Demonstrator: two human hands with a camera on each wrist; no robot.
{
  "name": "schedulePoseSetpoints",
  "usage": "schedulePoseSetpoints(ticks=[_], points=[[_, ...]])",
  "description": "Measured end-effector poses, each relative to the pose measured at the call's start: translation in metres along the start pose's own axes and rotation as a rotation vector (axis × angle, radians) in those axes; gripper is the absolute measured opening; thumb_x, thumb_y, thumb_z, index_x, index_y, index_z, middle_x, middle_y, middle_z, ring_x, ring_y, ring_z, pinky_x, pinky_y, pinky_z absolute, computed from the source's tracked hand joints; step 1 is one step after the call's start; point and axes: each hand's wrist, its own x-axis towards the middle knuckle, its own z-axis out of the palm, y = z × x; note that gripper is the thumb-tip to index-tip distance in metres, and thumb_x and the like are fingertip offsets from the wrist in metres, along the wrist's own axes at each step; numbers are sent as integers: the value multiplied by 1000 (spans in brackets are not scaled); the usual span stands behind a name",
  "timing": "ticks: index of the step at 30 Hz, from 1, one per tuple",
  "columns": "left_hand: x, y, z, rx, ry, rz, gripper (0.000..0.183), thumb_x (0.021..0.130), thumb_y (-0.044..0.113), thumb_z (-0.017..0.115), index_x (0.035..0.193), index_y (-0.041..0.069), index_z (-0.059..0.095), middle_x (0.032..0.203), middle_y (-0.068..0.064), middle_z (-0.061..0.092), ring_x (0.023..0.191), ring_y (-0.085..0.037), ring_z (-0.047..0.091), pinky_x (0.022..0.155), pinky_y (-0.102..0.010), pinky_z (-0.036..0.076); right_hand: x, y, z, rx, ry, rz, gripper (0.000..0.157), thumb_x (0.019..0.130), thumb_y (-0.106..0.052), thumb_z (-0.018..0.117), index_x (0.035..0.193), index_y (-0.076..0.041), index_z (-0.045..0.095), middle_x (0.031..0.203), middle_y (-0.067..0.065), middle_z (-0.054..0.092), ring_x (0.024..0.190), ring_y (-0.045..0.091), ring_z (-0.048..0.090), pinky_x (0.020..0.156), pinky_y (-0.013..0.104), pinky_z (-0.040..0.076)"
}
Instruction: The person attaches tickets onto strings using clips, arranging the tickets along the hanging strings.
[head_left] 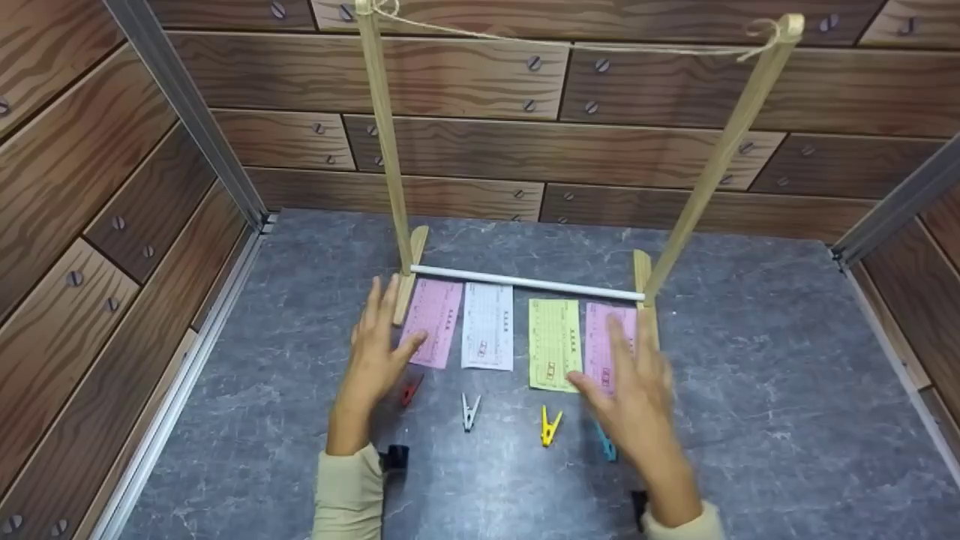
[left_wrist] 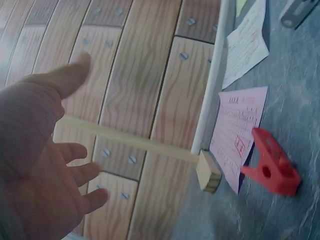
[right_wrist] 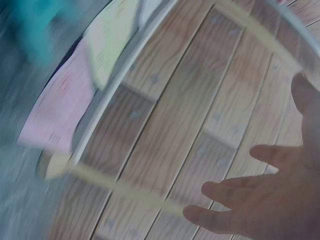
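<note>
My left hand [head_left: 367, 361] is held above the left foot of a wooden frame with its fingers spread, holding nothing. Beside its thumb lies a pink paper slip [head_left: 435, 322], and a red clothespin [left_wrist: 278, 172] is close by. Over the right end of the frame, my right hand [head_left: 636, 401] has its fingers extended and is likewise without anything in it. It partly covers a second pink slip [head_left: 598, 337] and a blue clothespin [head_left: 606, 444]. Between the hands are a white slip [head_left: 487, 330], a yellow slip [head_left: 553, 341], a grey clothespin [head_left: 470, 414] and a yellow clothespin [head_left: 550, 427].
Two wooden posts, a left post [head_left: 386, 142] and a right post [head_left: 724, 161], stand behind the slips. A white rod [head_left: 525, 284] joins them low down, and a string [head_left: 555, 43] sags between their tops. Wood-patterned walls [head_left: 465, 146] enclose the grey tabletop [head_left: 247, 442].
</note>
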Motion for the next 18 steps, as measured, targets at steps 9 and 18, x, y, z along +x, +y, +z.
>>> schedulePoseSetpoints(ticks=[9,18], points=[[7,-33,3,-261,-120,-215,101,91,2,72,164,20,4,163,-24,12,137,-44,39,107,-58,37,-2,-78,56,160,-118,47,88,90,-43,72,161,-17,27,158,23,30,139,46,35,107,64,33],[4,-61,7,-296,-147,-316,91,86,-8,67,162,14,21,130,-24,45,104,-35,60,85,-46,53,-1,-130,132,178,-456,6,74,98,-44,61,155,-2,37,126,22,57,95,30,62,83,48,54]])
